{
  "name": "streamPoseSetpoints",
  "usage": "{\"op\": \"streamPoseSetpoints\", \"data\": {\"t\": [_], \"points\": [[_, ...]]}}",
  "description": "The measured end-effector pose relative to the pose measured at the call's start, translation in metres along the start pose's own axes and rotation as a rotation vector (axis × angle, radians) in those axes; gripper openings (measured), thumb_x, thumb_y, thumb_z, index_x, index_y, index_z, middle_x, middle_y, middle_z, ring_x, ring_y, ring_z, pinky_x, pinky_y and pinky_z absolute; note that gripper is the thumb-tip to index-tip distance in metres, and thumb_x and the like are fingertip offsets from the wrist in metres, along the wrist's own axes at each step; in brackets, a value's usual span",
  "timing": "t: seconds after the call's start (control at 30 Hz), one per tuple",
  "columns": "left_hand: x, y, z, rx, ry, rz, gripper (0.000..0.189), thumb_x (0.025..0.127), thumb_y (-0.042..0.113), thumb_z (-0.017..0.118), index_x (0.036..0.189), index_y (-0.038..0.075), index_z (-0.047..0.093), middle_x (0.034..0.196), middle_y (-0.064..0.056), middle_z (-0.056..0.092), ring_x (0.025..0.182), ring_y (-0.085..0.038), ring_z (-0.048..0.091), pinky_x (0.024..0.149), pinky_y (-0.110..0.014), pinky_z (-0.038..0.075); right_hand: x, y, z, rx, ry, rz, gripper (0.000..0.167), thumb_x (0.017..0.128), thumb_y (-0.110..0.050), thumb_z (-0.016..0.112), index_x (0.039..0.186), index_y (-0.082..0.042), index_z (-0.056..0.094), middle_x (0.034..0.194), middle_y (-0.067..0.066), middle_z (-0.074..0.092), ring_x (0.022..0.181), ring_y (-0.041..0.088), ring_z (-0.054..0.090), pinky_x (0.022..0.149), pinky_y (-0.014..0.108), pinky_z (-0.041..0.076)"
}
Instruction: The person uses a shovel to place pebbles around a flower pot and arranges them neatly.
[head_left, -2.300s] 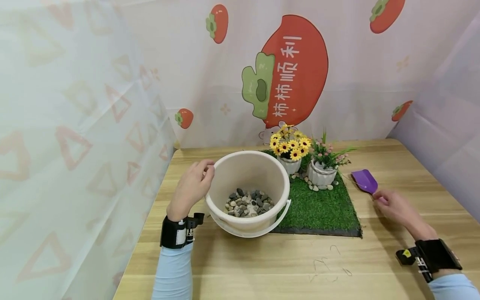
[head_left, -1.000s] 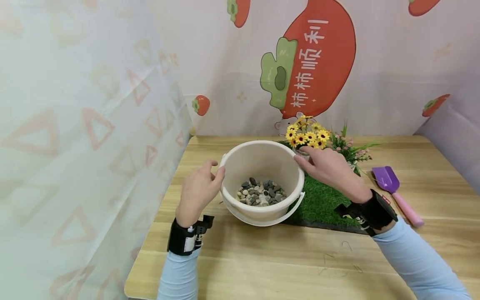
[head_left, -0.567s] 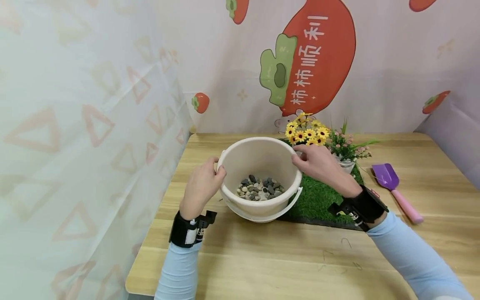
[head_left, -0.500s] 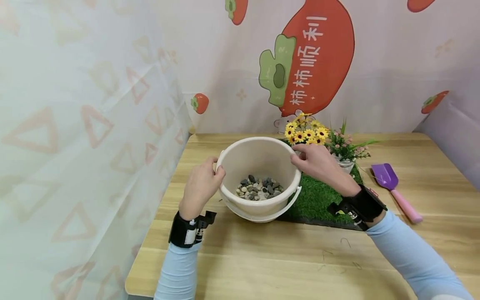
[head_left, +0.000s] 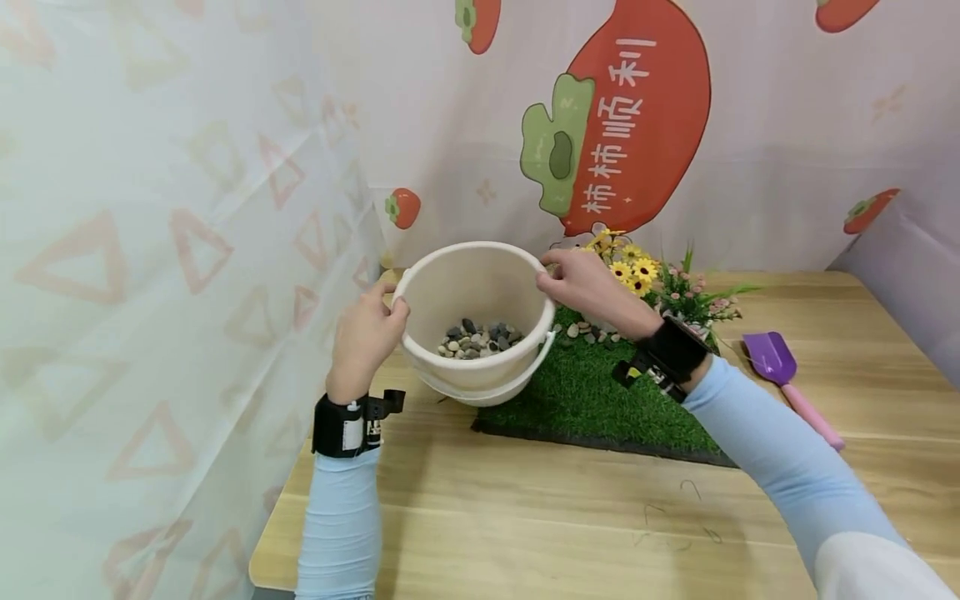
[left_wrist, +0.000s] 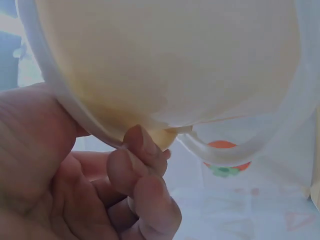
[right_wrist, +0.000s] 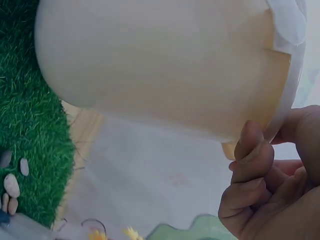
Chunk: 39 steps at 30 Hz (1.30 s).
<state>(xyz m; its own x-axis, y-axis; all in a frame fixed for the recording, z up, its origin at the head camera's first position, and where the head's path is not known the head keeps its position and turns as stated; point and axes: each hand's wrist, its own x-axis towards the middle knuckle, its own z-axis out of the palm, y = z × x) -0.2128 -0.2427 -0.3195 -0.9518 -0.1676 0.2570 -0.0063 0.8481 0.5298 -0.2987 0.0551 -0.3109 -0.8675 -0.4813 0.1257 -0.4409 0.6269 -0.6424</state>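
A cream plastic bucket (head_left: 480,383) with pebbles (head_left: 476,340) on its bottom hangs between my hands in the head view. My left hand (head_left: 367,337) grips the rim on the left side, its fingertips curled under the lip in the left wrist view. On the right side my right hand (head_left: 592,287) pinches the rim between thumb and fingers. The bucket's white handle (head_left: 498,390) droops along its near side. In the right wrist view the bucket wall (right_wrist: 160,65) appears above the turf, its base at the left.
Artificial turf (head_left: 607,400) lies under and right of the bucket. At its back stand yellow flowers (head_left: 637,271) and a pink-flowered plant (head_left: 693,296), with loose stones (head_left: 588,331) near them. A purple scoop (head_left: 772,357) with a pink handle lies right. Fabric walls (head_left: 150,333) border the table.
My right hand let go of the scoop and moved to the bucket's rim. Both hands have since raised the bucket and shifted it left and away, uncovering more turf.
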Motion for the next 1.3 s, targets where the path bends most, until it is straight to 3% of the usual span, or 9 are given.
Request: {"op": "streamPoseSetpoints", "data": {"t": [0.2, 0.43, 0.57, 0.7, 0.87, 1.0, 1.13, 1.2, 1.3], "points": [[0.012, -0.016, 0.001, -0.03, 0.033, -0.045, 0.047, 0.097, 0.029, 0.041, 0.136, 0.008, 0.055, 0.072, -0.011, 0.059, 0.055, -0.024, 0.051, 0.047, -0.032, 0.038, 0.035, -0.005, 0.011, 0.008, -0.013, 0.008, 0.034, 0.098, -0.021, 0.05, 0.123, -0.005, 0.064, 0.103, 0.016, 0.073, 0.076, 0.021, 0.068, 0.065, 0.031, 0.052], [0.017, -0.036, 0.004, -0.049, 0.043, -0.13, 0.05, 0.097, 0.03, 0.036, 0.142, 0.011, 0.049, 0.094, -0.015, 0.07, 0.075, -0.03, 0.061, 0.059, -0.034, 0.042, 0.065, -0.007, 0.03, 0.049, -0.06, 0.039, 0.034, 0.097, -0.021, 0.051, 0.124, -0.004, 0.065, 0.104, 0.017, 0.072, 0.082, 0.026, 0.071, 0.062, 0.027, 0.052], [0.019, -0.046, 0.005, -0.071, 0.072, -0.171, 0.052, 0.098, 0.031, 0.034, 0.145, 0.011, 0.046, 0.103, -0.017, 0.069, 0.083, -0.033, 0.062, 0.064, -0.037, 0.044, 0.076, -0.011, 0.04, 0.069, -0.072, 0.04, 0.034, 0.098, -0.021, 0.051, 0.125, -0.004, 0.064, 0.097, 0.016, 0.073, 0.072, 0.022, 0.068, 0.058, 0.025, 0.048], [0.018, -0.055, 0.01, -0.089, 0.068, -0.206, 0.053, 0.098, 0.032, 0.034, 0.146, 0.011, 0.044, 0.102, -0.019, 0.068, 0.082, -0.034, 0.062, 0.061, -0.035, 0.044, 0.082, -0.008, 0.051, 0.082, -0.1, 0.038, 0.035, 0.098, -0.021, 0.051, 0.127, -0.004, 0.063, 0.089, 0.013, 0.072, 0.062, 0.015, 0.061, 0.055, 0.024, 0.045], [0.021, -0.062, 0.016, -0.089, 0.054, -0.187, 0.052, 0.099, 0.033, 0.035, 0.146, 0.011, 0.044, 0.099, -0.019, 0.067, 0.076, -0.032, 0.061, 0.057, -0.032, 0.042, 0.084, 0.001, 0.055, 0.136, -0.143, 0.059, 0.04, 0.1, -0.023, 0.051, 0.134, -0.004, 0.057, 0.092, 0.014, 0.071, 0.066, 0.017, 0.061, 0.059, 0.028, 0.048], [0.022, -0.058, 0.017, -0.082, 0.054, -0.156, 0.052, 0.099, 0.033, 0.035, 0.145, 0.01, 0.044, 0.1, -0.019, 0.067, 0.077, -0.033, 0.061, 0.059, -0.035, 0.043, 0.078, 0.004, 0.049, 0.181, -0.187, 0.068, 0.046, 0.102, -0.026, 0.049, 0.142, -0.005, 0.049, 0.102, 0.016, 0.07, 0.074, 0.021, 0.063, 0.068, 0.036, 0.051], [0.013, -0.046, 0.011, 0.022, 0.108, -0.163, 0.052, 0.099, 0.034, 0.036, 0.143, 0.01, 0.047, 0.114, -0.023, 0.062, 0.093, -0.039, 0.059, 0.067, -0.047, 0.047, 0.064, 0.0, 0.041, 0.152, -0.2, 0.031, 0.047, 0.103, -0.031, 0.048, 0.145, -0.009, 0.046, 0.112, 0.014, 0.069, 0.083, 0.021, 0.066, 0.077, 0.036, 0.054], [0.006, -0.033, 0.008, 0.088, 0.179, -0.139, 0.048, 0.098, 0.031, 0.039, 0.138, 0.007, 0.052, 0.116, -0.026, 0.059, 0.097, -0.043, 0.055, 0.071, -0.055, 0.047, 0.051, -0.002, 0.036, 0.152, -0.171, 0.011, 0.043, 0.103, -0.033, 0.047, 0.14, -0.011, 0.052, 0.112, 0.012, 0.068, 0.087, 0.02, 0.066, 0.079, 0.034, 0.053], [-0.004, -0.009, 0.009, 0.149, 0.352, -0.024, 0.038, 0.096, 0.025, 0.047, 0.122, 0.001, 0.062, 0.109, -0.028, 0.06, 0.094, -0.044, 0.053, 0.074, -0.056, 0.045, 0.029, -0.001, 0.029, 0.196, -0.089, -0.024, 0.032, 0.104, -0.034, 0.047, 0.122, -0.014, 0.063, 0.103, 0.009, 0.066, 0.087, 0.023, 0.063, 0.081, 0.035, 0.052]]}}
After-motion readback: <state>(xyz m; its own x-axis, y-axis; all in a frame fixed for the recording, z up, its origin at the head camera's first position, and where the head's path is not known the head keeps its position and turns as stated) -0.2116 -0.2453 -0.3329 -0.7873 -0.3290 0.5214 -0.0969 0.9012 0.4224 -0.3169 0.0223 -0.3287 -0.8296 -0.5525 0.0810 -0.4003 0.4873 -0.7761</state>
